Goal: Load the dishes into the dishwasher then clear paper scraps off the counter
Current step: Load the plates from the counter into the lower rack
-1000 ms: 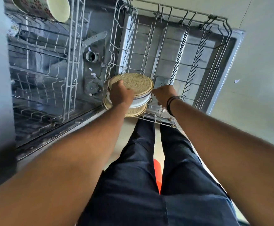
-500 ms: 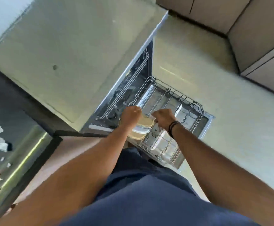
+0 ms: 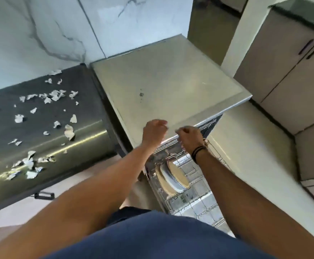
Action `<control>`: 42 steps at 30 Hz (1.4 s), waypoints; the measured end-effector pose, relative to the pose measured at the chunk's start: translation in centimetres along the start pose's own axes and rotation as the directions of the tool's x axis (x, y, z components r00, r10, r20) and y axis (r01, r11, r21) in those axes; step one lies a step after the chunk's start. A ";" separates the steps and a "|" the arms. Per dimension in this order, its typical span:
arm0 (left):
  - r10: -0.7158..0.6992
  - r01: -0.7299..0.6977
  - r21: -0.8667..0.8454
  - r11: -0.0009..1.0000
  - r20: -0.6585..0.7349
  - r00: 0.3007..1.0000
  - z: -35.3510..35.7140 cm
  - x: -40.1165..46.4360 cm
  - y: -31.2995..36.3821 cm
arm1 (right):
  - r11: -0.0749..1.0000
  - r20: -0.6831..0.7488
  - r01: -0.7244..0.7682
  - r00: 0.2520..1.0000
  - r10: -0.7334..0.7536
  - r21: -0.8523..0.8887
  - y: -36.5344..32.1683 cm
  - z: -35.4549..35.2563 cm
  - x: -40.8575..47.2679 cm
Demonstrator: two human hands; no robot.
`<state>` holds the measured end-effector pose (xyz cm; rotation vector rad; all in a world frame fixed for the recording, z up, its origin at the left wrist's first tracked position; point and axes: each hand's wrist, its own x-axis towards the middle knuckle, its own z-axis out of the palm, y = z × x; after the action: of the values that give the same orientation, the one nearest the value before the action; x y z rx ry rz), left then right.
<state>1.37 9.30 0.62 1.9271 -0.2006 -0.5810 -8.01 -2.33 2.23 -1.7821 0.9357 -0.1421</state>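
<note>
Two speckled beige plates (image 3: pixel 173 176) with a white dish between them stand on edge in the dishwasher's lower rack (image 3: pixel 199 208), which is pulled out below my arms. My left hand (image 3: pixel 154 132) hovers over the front edge of the dishwasher top (image 3: pixel 171 81), fingers loosely curled, holding nothing. My right hand (image 3: pixel 189 138), with a black band at the wrist, is beside it above the upper rack (image 3: pixel 163 147), also loosely curled and holding nothing. Several white paper scraps (image 3: pixel 55 95) lie scattered on the dark counter (image 3: pixel 40 128) to the left.
A marble wall (image 3: pixel 59 25) backs the counter. Beige cabinets (image 3: pixel 283 71) with dark handles stand to the right across a pale floor (image 3: pixel 246 146). A drawer handle (image 3: pixel 44 195) shows under the counter's front edge.
Both hands have let go of the plates, which now stand in the lower rack, and have risen to the dishwasher's top edge. The view has lifted, showing the counter and scraps.
</note>
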 end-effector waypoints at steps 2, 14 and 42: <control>0.002 -0.004 -0.048 0.999 -0.046 0.999 -3.0 0.8 -0.2 | 0.998 0.020 0.060 0.998 -0.061 0.013 -2.8 3.1 0.1; -0.027 -0.095 -0.210 0.973 -0.512 0.859 -25.9 0.2 -4.7 | 0.902 0.214 0.420 0.895 -0.392 -0.100 -16.2 22.3 -2.8; -0.506 0.038 -0.505 0.862 -0.863 0.016 -47.2 -20.1 -20.3 | 0.761 0.880 0.633 0.274 -0.388 0.139 -23.2 52.3 -19.2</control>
<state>4.23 64.27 3.52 1.5524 1.2013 0.6160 17.50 52.25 5.86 -1.9528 -0.4718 0.5006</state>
